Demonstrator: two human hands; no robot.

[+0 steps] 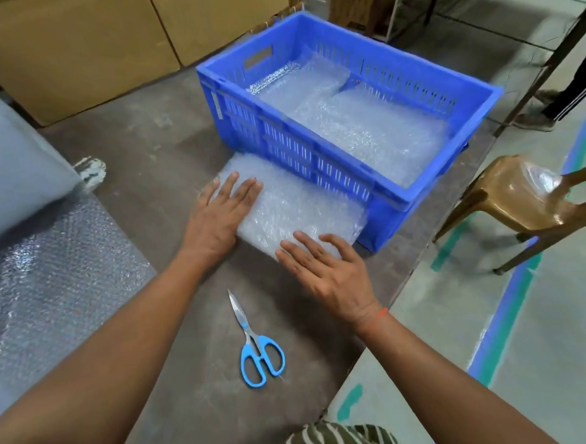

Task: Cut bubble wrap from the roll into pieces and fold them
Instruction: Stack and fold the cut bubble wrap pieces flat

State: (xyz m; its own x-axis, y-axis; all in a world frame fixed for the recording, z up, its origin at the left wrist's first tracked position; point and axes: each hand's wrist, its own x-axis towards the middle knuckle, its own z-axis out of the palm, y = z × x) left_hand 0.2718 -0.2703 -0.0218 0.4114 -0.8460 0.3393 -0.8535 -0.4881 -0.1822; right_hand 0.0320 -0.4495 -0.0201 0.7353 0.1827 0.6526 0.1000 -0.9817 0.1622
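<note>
Folded bubble wrap piece [294,208] is pressed flat on the floor against the blue crate [315,158], prob. to set creases. Left hand [215,216] & right hand [329,271] lie flat-fingered, gripping nothing. Scissors [256,347] are parked nearby; roll [10,163] is at left.

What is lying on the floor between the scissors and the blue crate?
In the head view, the folded bubble wrap lies between the scissors and the blue crate, with both hands pressing flat on it.

Brown plastic chair [523,197] beside cardboard sheets [68,46] and grey floor [549,343].
</note>
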